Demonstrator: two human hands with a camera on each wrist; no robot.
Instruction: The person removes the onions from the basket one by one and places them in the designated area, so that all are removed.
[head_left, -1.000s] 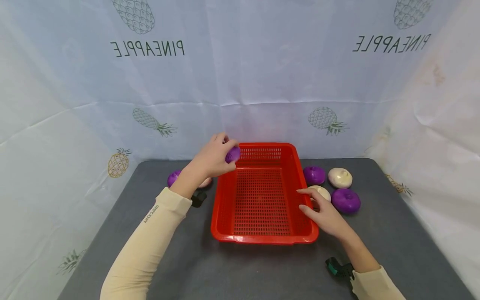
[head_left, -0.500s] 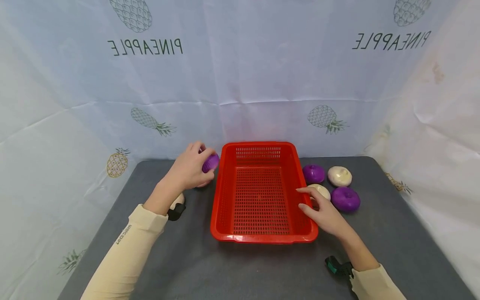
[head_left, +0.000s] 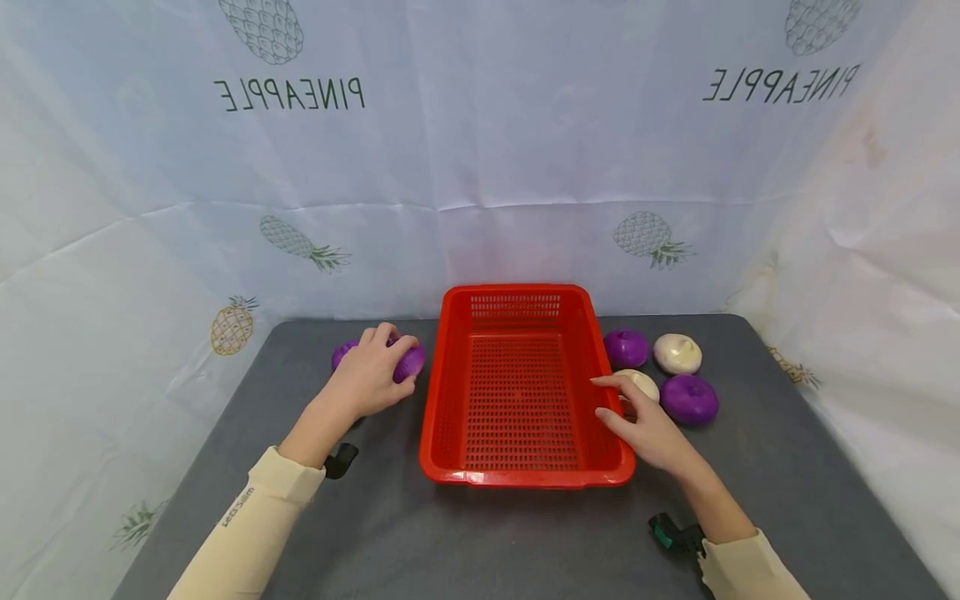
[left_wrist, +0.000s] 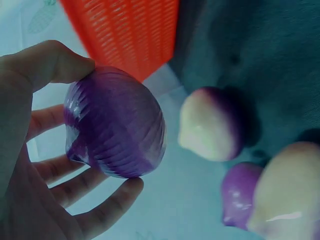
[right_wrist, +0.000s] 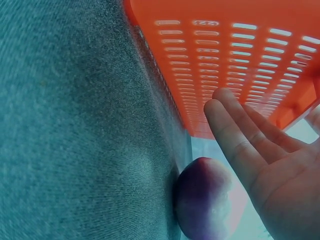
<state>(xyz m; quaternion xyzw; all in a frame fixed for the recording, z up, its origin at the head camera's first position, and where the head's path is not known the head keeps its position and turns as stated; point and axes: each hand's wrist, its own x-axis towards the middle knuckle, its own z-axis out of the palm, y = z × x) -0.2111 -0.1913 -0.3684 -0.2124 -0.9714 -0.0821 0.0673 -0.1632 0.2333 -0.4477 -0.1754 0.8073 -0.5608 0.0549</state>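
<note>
My left hand point(head_left: 367, 375) holds a purple onion point(left_wrist: 117, 122), its thumb on one side and its fingers round the other. Hand and onion are left of the red basket point(head_left: 525, 478); I cannot tell if the onion touches the table. A pale onion with purple shading point(left_wrist: 210, 125), another purple onion point(left_wrist: 241, 192) and a larger pale onion point(left_wrist: 292, 195) lie close by. At the basket's right rim, my right hand point(head_left: 652, 429) has its fingers extended along the outer wall, as the right wrist view shows, with the thumb apart from them.
Right of the basket sit several onions: a purple one point(head_left: 626, 348), a pale one point(head_left: 677, 354), another purple one point(head_left: 690, 400) and a pale one point(head_left: 637, 382) partly behind my right hand. A pineapple-print cloth point(head_left: 525, 167) hangs behind the dark table point(head_left: 510, 550).
From over the basket's back left rim, my left hand has carried the purple onion left, then lower and nearer to me. My right hand stays where it was.
</note>
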